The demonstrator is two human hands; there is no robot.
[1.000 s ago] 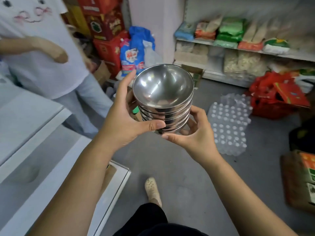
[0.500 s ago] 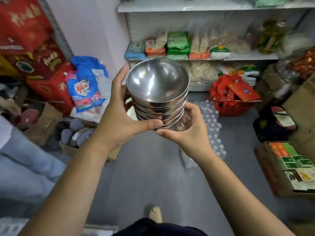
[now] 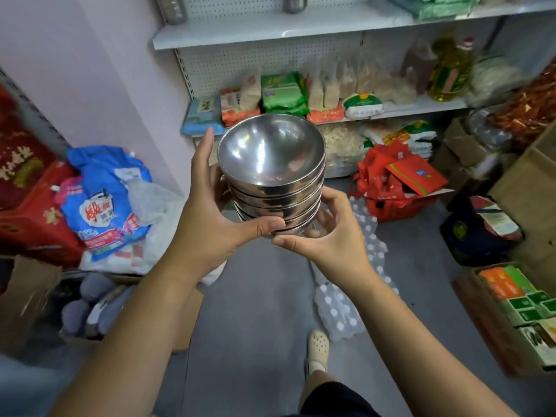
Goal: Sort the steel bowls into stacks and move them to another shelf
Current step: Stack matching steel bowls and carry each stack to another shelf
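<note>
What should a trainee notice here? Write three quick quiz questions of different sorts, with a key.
1. True or false: the stack of bowls rests on the white shelf.
2. Which hand has its thumb across the front of the lowest bowls? A) left hand B) right hand C) neither
3. Fill in: the bowls are nested with their open sides facing ____.

Key
1. False: both hands hold the stack in the air, in front of the shelves.
2. A. The right hand cups the stack from below and from the right.
3. Up: the inside of the top bowl shows, and it is empty.
</note>
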